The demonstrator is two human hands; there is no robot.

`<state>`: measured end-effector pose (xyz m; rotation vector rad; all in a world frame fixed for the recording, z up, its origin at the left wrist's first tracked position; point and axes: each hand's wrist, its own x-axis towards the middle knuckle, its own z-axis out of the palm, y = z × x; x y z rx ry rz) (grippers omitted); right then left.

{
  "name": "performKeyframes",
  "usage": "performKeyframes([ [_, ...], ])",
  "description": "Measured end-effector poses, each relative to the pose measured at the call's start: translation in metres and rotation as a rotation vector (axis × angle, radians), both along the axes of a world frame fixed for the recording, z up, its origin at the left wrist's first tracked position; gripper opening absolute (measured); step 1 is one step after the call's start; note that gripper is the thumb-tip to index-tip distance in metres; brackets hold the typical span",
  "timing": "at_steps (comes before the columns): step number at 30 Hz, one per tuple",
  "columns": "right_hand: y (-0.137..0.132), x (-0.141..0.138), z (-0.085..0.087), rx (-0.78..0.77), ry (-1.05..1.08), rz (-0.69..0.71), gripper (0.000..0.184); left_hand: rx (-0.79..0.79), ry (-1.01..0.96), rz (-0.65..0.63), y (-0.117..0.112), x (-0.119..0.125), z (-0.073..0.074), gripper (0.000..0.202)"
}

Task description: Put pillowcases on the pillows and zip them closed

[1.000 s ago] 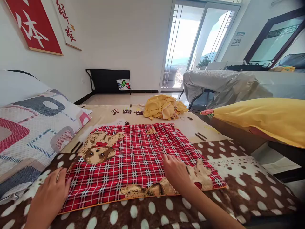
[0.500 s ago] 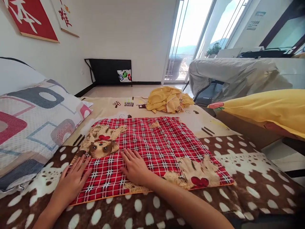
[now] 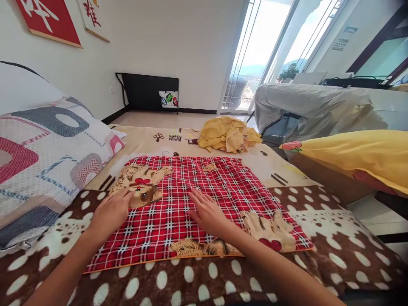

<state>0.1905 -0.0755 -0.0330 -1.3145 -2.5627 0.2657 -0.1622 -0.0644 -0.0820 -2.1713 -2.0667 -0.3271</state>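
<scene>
A red plaid pillowcase [image 3: 223, 187] with puppy pictures lies flat on a brown blanket with white dots [image 3: 321, 242]. My left hand [image 3: 110, 214] rests flat on the pillowcase's left part, its fingers stretched over the printed puppy. My right hand [image 3: 208, 212] lies flat near the pillowcase's middle with fingers spread. Neither hand holds anything.
A patterned pillow [image 3: 44, 157] lies at the left. A crumpled yellow cloth [image 3: 228, 136] sits at the bed's far end. A yellow pillow [image 3: 357, 157] is at the right, beyond the bed edge. A covered table [image 3: 318, 110] stands behind, near glass doors.
Both hands have slid over the pillowcase: the left from its left edge up onto the puppy print, the right from the right side to the middle.
</scene>
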Motion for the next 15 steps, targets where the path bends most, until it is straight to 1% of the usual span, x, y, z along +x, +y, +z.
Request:
performKeyframes([
  [2,0.015,-0.047,0.0,-0.01,0.044,0.081,0.058,0.068,0.037,0.023,0.035,0.016,0.011,0.049],
  [3,0.024,-0.069,-0.004,-0.01,0.061,0.11,0.059,0.093,0.045,0.053,0.048,0.023,0.013,0.05],
  [5,0.043,-0.104,-0.016,0.0,0.075,0.145,0.059,0.102,0.03,0.131,0.062,0.031,0.01,0.053],
  [7,0.067,-0.119,-0.029,0.002,0.066,0.14,0.058,0.052,-0.006,0.166,0.063,0.033,0.002,0.055],
  [8,0.079,-0.118,-0.035,-0.003,0.054,0.117,0.057,0.026,-0.024,0.174,0.061,0.033,-0.001,0.055],
  [10,0.104,-0.1,-0.042,-0.014,0.022,0.019,0.056,-0.011,-0.039,0.173,0.056,0.033,-0.005,0.056],
  [12,0.126,-0.064,-0.043,-0.015,-0.021,-0.134,0.055,-0.037,-0.02,0.166,0.052,0.033,-0.004,0.056],
  [14,0.141,-0.022,-0.043,-0.015,-0.07,-0.286,0.055,-0.085,0.017,0.14,0.051,0.034,0.003,0.054],
  [15,0.146,-0.002,-0.043,-0.015,-0.081,-0.335,0.057,-0.118,0.033,0.121,0.053,0.034,0.008,0.053],
])
